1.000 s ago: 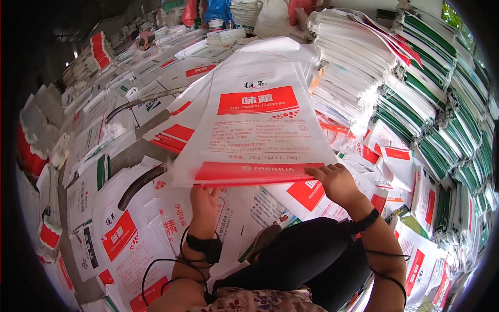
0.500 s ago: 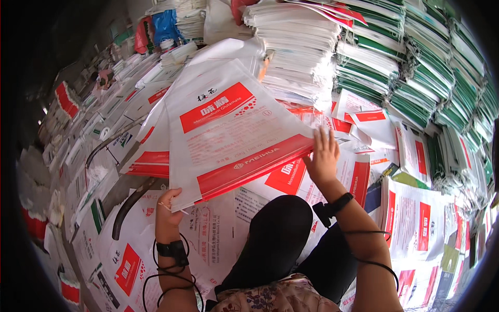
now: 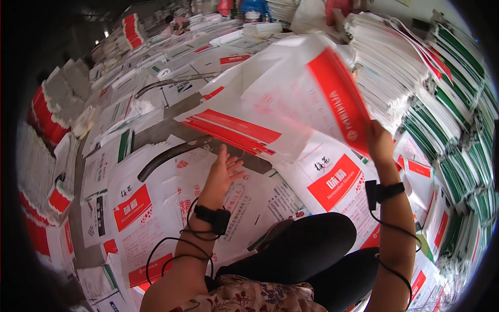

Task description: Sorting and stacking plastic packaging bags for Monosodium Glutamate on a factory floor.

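My right hand (image 3: 381, 141) grips the edge of a white woven sack (image 3: 340, 96) by the corner of its red band. The sack is lifted and bent over, slightly blurred by motion. Beneath it lies a pile of similar sacks (image 3: 234, 126), their red edges layered toward me. My left hand (image 3: 224, 169) is empty with fingers spread, just in front of that pile and above printed sheets on the floor. Another white sack with a red panel (image 3: 335, 182) lies flat in front of my knees. Black straps with cables circle both wrists.
Tall stacks of white sacks (image 3: 387, 62) and green-edged sacks (image 3: 442, 119) rise on the right. A dark curved hose (image 3: 169, 158) lies left of the pile. More red-and-white bundles (image 3: 52, 114) stand at the far left. In the distance, a person (image 3: 180, 24) is partly visible.
The view has turned left. My right hand has taken hold of the top sack and swung it up to the right. My left hand has let go of its near corner and opened.
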Available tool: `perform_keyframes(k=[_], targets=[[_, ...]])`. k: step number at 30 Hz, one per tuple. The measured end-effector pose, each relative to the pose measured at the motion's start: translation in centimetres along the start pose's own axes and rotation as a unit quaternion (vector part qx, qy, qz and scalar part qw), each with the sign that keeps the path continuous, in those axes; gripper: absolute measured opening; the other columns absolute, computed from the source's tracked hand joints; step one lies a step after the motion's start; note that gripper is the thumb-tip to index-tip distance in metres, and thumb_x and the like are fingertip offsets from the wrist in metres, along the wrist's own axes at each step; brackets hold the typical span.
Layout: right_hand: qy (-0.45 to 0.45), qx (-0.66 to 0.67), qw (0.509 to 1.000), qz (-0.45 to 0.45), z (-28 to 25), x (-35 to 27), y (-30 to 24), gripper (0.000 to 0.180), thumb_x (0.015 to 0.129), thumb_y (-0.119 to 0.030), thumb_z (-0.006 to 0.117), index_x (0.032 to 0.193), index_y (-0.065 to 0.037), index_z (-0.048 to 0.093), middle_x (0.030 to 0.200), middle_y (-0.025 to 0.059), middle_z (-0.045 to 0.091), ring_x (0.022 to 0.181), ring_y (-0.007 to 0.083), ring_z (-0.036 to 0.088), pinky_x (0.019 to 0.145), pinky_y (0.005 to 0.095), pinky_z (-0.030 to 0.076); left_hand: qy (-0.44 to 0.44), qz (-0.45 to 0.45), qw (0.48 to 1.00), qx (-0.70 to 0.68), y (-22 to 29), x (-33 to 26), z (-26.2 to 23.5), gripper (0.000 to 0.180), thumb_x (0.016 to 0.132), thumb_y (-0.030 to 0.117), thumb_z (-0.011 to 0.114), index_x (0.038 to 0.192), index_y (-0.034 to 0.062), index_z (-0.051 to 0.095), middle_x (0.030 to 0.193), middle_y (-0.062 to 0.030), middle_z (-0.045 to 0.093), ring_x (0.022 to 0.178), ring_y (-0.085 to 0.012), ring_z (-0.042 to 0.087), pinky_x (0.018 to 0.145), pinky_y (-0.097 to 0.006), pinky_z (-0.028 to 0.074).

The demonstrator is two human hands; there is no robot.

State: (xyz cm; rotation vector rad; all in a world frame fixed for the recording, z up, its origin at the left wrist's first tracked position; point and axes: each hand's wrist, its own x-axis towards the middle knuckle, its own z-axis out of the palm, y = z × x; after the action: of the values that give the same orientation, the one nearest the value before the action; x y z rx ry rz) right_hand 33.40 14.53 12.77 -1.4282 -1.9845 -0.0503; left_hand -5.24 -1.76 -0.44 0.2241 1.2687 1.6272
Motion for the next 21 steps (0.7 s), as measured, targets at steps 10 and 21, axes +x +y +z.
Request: perform_keyframes(k=[10,21], targets=[[-0.021,-0.078,0.931,-0.356,2.2,-6.1,-10.9,0.028,0.081,-0.01,0.058,0.109,-0.005,0.061,0.073,0.0077,0.063,0.063,0.0228,0.064,0.056,0.0364,0.051,-0.085,0.134,0.977,-0.14,-1.0,5.3,3.9,0.046,0.094,0.031,0.06,0.13,0.0049,0.047,0.123,-0.0115,0.058,0.108,-0.0222,0.062,0.083,-0.039,0.057],[-0.094,-0.097,0.926,-0.354,11.2,-3.1,-15.2,0.035,0.08,-0.011,0.058,0.113,-0.004,0.053,0.072,0.0064,0.062,0.059,0.023,0.064,0.053,0.0351,0.052,-0.062,0.065,0.982,-0.163,-5.4,-1.4,9.2,0.03,0.09,0.023,0.068,0.116,0.0115,0.058,0.099,0.0021,0.062,0.078,-0.0055,0.058,0.056,-0.02,0.04]])
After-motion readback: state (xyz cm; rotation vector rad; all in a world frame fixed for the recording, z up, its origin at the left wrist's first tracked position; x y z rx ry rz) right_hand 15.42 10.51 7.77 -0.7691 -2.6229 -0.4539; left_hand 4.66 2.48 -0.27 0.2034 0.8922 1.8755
